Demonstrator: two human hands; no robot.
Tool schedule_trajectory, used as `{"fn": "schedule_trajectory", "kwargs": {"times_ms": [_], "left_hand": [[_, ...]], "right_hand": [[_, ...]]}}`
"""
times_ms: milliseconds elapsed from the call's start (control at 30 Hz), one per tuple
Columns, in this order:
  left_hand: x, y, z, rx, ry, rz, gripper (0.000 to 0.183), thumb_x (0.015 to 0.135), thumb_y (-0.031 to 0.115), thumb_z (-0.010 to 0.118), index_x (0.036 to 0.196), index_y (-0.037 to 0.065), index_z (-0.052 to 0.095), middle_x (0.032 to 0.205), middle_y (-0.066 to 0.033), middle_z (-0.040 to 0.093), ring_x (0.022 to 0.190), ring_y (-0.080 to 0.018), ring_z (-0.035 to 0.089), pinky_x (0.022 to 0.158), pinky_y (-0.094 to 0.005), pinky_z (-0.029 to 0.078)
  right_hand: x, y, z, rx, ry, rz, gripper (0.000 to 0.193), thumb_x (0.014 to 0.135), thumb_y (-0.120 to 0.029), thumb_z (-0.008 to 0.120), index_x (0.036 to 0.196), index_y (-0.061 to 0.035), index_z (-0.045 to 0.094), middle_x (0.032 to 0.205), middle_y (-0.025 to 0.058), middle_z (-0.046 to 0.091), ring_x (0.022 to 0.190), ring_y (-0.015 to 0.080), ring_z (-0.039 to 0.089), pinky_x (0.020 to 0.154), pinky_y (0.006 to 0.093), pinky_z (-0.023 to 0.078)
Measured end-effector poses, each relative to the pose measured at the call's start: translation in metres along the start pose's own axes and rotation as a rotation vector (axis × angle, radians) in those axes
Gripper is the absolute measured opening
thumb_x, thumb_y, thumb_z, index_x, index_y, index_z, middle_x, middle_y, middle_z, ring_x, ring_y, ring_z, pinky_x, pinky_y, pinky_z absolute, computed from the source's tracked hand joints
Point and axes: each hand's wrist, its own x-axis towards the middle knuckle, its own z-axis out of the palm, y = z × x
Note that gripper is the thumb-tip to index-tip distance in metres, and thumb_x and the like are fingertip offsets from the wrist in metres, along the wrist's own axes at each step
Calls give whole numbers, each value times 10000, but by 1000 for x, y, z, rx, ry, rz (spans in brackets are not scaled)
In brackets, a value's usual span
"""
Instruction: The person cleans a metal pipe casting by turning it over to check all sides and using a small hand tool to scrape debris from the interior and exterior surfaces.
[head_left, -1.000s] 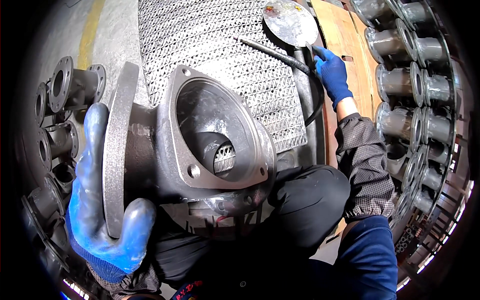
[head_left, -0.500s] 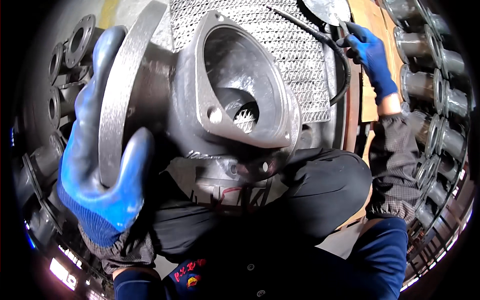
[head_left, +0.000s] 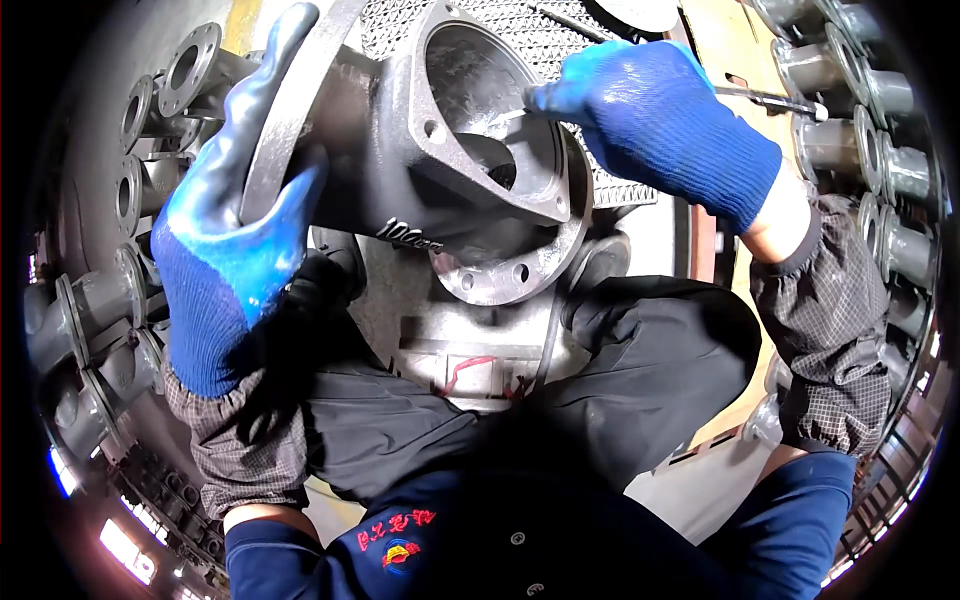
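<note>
A heavy grey cast-metal pipe fitting [head_left: 400,170], like a valve body, is tilted in front of me with its wide round opening facing up and right. My left hand [head_left: 235,220] is closed round the rim of its left flange [head_left: 300,110], thumb on the inner side. My right hand [head_left: 670,120], also blue-gloved, is closed at the right of the opening. A slim tool shows a pale tip [head_left: 508,117] inside the bore, while a thin dark shaft [head_left: 770,99] with a whitish end sticks out behind the hand. My fingers hide the tool's middle, so its kind is unclear.
A woven metal mesh [head_left: 395,25] lies beyond the fitting, with a dark hose [head_left: 570,22] and a round pale disc [head_left: 640,12] at the far side. Flanged pipe pieces stand stacked at left [head_left: 190,70] and right [head_left: 840,140]. Cardboard [head_left: 735,50] lies to the right.
My right hand has come from beside the disc to the fitting's opening, bringing the slim tool. The fitting has tilted and shifted slightly away, with my left hand still on its flange.
</note>
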Motion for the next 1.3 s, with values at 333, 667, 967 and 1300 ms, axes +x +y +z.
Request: {"fn": "schedule_trajectory", "kwargs": {"times_ms": [333, 667, 967, 1300], "left_hand": [[4, 8, 3, 85, -21, 114, 529, 791, 67, 656, 1286, 60, 470, 1188, -157, 566, 1105, -199, 535, 920, -323, 438], [6, 17, 5, -13, -42, -2, 530, 779, 72, 668, 1275, 58, 482, 1094, -148, 612, 999, -167, 586, 857, -298, 480], [5, 6, 9, -2, 25, 242, 527, 779, 67, 665, 1273, 57, 485, 1110, -175, 603, 1024, -190, 579, 879, -324, 473], [5, 8, 7, 44, 22, 187, 542, 771, 82, 672, 1281, 105, 490, 1042, -158, 632, 924, -151, 610, 793, -292, 505]], "right_hand": [[11, -20, -10, -203, -104, -27, 109, 695, -120, 664, 801, -144, 676, 703, 41, 603, 638, 179, 628, 503, 297, 482], [13, -23, -7, -258, -130, -9, 131, 703, -67, 628, 794, -144, 683, 676, 49, 607, 651, 194, 634, 517, 317, 488], [11, -12, -19, -53, -55, -94, 89, 674, -90, 573, 688, -28, 636, 640, 132, 595, 603, 274, 619, 553, 337, 505], [21, -15, -31, 33, -273, 19, 118, 687, -116, 583, 706, -22, 652, 656, 140, 609, 631, 278, 633, 549, 355, 511]]}}
